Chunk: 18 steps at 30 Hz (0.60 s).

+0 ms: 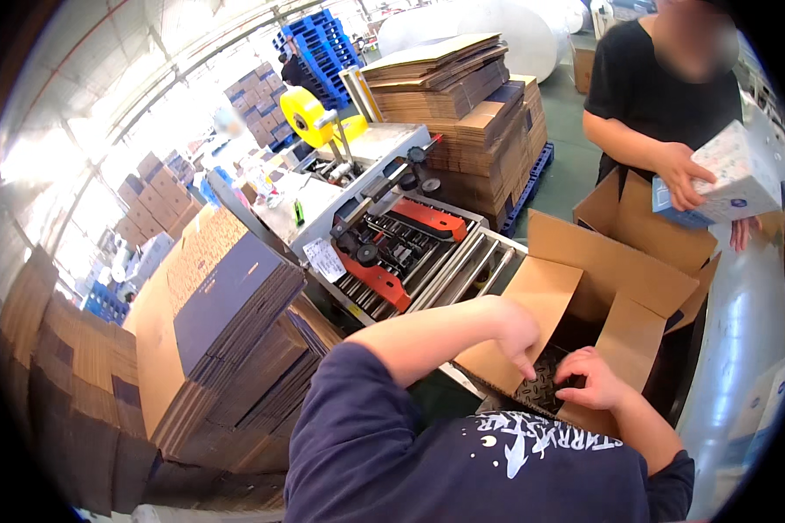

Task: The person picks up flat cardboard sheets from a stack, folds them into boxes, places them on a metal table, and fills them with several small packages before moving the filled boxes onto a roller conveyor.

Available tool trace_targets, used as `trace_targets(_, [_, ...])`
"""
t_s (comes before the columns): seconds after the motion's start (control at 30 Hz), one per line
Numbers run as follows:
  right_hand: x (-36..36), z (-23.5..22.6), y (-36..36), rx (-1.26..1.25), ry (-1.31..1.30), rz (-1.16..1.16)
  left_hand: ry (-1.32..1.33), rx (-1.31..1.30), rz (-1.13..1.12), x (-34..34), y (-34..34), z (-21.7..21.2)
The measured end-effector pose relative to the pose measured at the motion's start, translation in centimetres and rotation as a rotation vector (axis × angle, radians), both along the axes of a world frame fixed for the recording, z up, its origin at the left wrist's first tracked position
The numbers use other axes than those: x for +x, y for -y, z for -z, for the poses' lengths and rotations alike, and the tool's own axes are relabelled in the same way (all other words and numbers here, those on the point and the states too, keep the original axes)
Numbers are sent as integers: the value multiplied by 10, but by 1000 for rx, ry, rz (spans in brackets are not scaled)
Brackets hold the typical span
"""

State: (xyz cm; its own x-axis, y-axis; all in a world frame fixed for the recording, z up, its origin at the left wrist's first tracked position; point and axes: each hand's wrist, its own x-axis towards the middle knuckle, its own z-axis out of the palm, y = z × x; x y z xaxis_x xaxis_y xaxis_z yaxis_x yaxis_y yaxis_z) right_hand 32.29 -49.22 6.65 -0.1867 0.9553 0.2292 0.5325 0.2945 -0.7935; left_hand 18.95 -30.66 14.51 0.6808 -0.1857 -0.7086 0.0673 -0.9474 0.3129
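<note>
Before me stands an open cardboard box (641, 281) with its flaps spread outward. My left hand (516, 338) reaches down at the box's near left corner, beside the left flap (532, 301). Its fingers are drawn together and point downward; what they may hold is hidden. Close by, my right hand (591, 380) is at the near side of the box, its thumb and fingers curved but apart, with nothing visible between them. A dark patterned metal plate (542, 383) shows between the two hands. The bottom of the box lies in shadow.
Across from me a co-worker holds a white and blue carton (741, 179) over another open box (663, 228). A box-sealing machine (392, 235) with rollers and a yellow tape roll (305, 116) stands ahead. Flattened cardboard stacks rise at left (227, 305) and behind (462, 122).
</note>
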Motion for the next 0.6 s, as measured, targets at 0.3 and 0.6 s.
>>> trace_targets(0.3, [97,-40,13,-513,285,-77,141,60,-126,-27,14,-19])
trace_targets(0.6, [109,-84,-7,132,801,770,737,369,-713,-14,11,71])
